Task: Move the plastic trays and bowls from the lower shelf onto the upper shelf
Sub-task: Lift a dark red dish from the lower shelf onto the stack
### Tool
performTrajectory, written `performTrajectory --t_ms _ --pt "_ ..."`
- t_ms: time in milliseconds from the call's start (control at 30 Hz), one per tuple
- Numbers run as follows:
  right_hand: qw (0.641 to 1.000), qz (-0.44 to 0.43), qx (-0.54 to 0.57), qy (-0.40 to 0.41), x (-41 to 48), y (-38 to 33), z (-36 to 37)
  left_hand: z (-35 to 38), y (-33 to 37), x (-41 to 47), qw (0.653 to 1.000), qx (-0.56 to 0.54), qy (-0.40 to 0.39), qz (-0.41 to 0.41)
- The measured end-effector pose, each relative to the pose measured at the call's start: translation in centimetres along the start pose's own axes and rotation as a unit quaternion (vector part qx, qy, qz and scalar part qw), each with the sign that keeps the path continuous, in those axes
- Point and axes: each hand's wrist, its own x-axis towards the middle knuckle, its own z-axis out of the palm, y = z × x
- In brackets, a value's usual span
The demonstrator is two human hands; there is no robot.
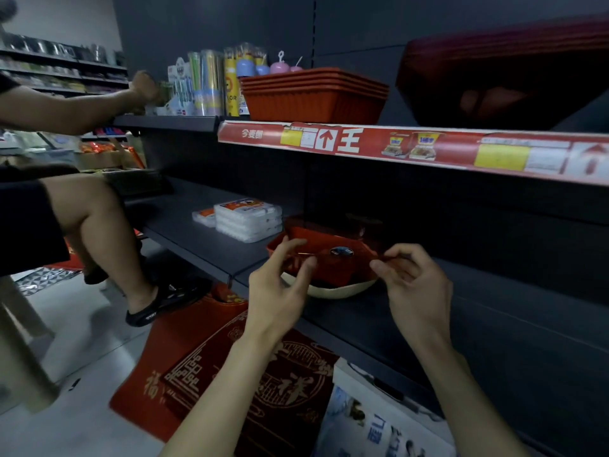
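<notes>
So, a shallow red plastic tray [333,255] is seen on the dark lower shelf [204,245], tilted and parked on top of a cream-coloured round bowl [342,288] near the front edge. The tray's right corner is pinched between thumb and forefinger of the right hand [415,282]. The left hand [280,285] is held wide at the tray's left edge, fingers spread and loosely bent; whether the rim is actually touched can't be made out, it's kinda blurry.

On the upper shelf [362,143], behind the red label strip, a stack of orange-red ribbed plastic trays [313,100] is already sat, with a darker red stack [510,77] to its right. A pile of flat white plastic packs [248,219] is left on the lower shelf, just beside the tray. Another person [82,212] is seated at the left.
</notes>
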Motion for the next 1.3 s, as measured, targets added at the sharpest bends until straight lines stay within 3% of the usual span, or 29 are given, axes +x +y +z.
performTrajectory --t_ms 233,533,733,900,1300 --pt "1.000 0.003 0.016 -0.015 -3.2 -1.8 -1.0 -1.0 2.0 -1.9 0.998 -0.060 0.029 -0.022" --pt "1.000 0.023 0.011 -0.007 -6.1 -1.7 -2.2 -0.7 1.3 -2.3 0.978 -0.177 -0.090 -0.072" --pt "0.999 0.037 0.013 0.011 -7.4 -1.5 -2.8 0.1 1.2 -2.9 0.966 -0.210 -0.124 -0.086" --pt "0.999 0.037 0.020 -0.021 -7.8 -1.6 -3.5 0.7 1.5 -3.0 0.949 -0.279 -0.096 -0.115" --pt "0.992 0.107 0.061 -0.034 -10.0 -2.9 -6.0 0.4 4.3 -5.1 0.921 -0.320 -0.098 -0.200"
